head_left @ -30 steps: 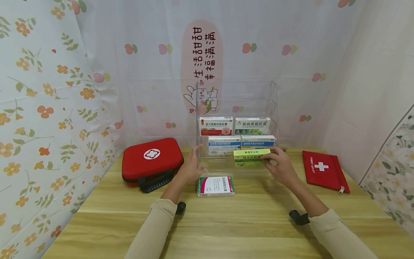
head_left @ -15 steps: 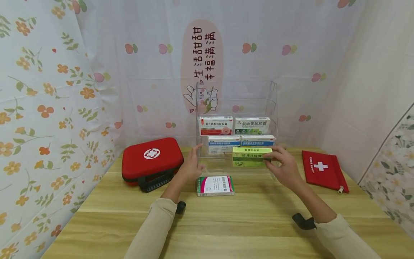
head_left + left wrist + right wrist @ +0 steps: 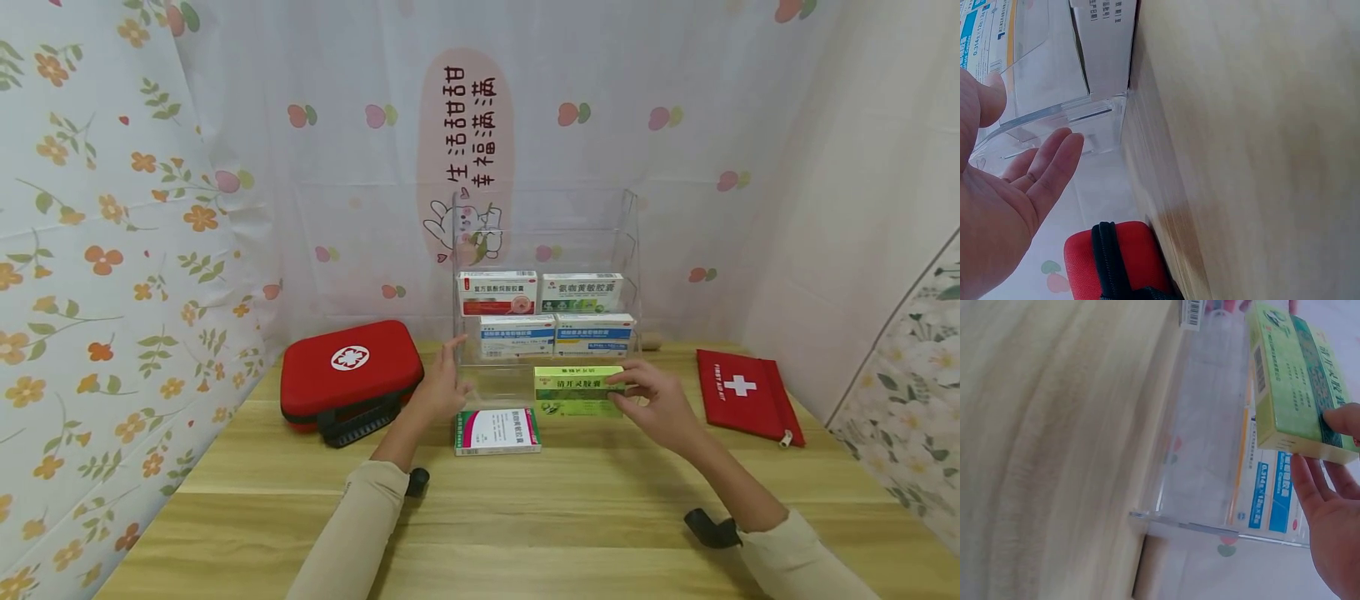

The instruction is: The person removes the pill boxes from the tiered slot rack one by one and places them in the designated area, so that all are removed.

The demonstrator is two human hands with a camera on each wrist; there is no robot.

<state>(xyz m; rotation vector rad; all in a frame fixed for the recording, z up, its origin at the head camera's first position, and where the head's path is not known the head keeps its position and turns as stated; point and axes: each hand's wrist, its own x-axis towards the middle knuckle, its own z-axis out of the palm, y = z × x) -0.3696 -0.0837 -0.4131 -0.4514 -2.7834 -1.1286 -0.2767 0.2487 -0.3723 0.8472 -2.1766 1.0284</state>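
My right hand (image 3: 662,408) pinches a green medicine box (image 3: 573,390) by its right end, thumb in front and fingers behind. The box hangs in front of the clear acrylic display rack (image 3: 632,237), below its filled tiers. In the right wrist view the thumb lies on the printed face of the green box (image 3: 1294,381). My left hand (image 3: 441,390) is at the rack's left side, fingers loosely extended; in the left wrist view the fingers of the left hand (image 3: 997,219) lie around the rack's edge. Whether they touch it is unclear.
The rack holds a red-and-white box (image 3: 498,293), a green-and-white box (image 3: 581,293) and two blue-and-white boxes (image 3: 517,337) below. A white, pink and green box (image 3: 497,432) lies flat on the table. A red hard case (image 3: 352,367) stands left; a red first-aid pouch (image 3: 750,398) lies right.
My right hand first tilts the green box so its front shows more, then lowers it in front of the rack. The left hand stays by the rack's left side.
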